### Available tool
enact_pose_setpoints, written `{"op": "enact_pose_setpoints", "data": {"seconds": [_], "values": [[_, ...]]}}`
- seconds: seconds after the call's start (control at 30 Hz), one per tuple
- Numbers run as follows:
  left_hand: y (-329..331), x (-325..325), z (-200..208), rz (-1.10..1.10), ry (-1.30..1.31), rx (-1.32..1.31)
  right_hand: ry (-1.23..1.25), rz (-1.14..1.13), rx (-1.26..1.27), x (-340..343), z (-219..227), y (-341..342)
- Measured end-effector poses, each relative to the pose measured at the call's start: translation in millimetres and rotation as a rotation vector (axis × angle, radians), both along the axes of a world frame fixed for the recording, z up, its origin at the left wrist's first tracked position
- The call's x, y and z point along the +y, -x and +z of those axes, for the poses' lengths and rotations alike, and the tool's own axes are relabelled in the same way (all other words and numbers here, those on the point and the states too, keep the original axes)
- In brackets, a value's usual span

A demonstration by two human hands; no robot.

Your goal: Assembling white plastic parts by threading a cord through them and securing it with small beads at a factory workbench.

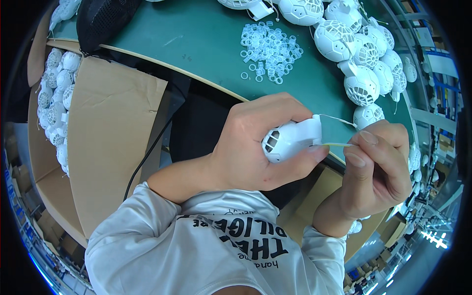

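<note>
**Both hands on a white lattice part at the table's near edge**

Over the near edge of the green table (206, 44), the left hand (255, 147) is wrapped around a white plastic part (290, 139) with grid openings at its rounded end, fingers curled over the top and the thumb pressed up against its underside. The part lies roughly level, its open end turned toward the right hand (376, 169). That hand is closed into a pinch, thumb and forefinger squeezing a thin pale yellowish strip (337, 144) that runs straight to the mouth of the part. A thin white cord (339, 119) arcs from the top of the part to the right hand's fingers; whether it is gripped there cannot be told.

Just beyond the hands, on the table, a heap of small clear plastic rings (268, 49) lies loosely scattered. To the right of the rings and along the table's far right edge, a row of white lattice balls (361, 83) is piled together, touching one another, several with cords trailing. More of them sit at the top of the table.

At the person's left, an open cardboard box (113, 137) stands beside the table, its flap folded outward, with many more white lattice balls (56, 93) packed inside. A black mesh object (105, 19) rests on the table's upper left corner, and a black cable (147, 152) hangs down across the cardboard flap.
</note>
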State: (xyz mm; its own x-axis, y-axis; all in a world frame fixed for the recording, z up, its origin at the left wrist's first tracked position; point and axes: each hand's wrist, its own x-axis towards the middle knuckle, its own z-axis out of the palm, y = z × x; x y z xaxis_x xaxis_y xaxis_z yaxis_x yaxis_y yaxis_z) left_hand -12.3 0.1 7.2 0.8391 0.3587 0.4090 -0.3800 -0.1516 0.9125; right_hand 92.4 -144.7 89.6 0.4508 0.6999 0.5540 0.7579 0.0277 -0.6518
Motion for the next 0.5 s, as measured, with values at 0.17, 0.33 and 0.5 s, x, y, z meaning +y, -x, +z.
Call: {"op": "enact_pose_setpoints", "data": {"seconds": [0.17,0.33,0.5], "values": [[2.2,1.2,-0.7,-0.089,0.111,-0.054,-0.015,-0.022,0.036,-2.8,0.1,3.7],[5.5,2.6,-1.3,-0.132,0.183,0.052,-0.036,-0.019,0.031,-5.6,-3.3,4.2],[6.4,2.2,0.8,-0.164,0.264,0.083,-0.06,-0.023,0.025,-4.9,-5.9,3.0]]}}
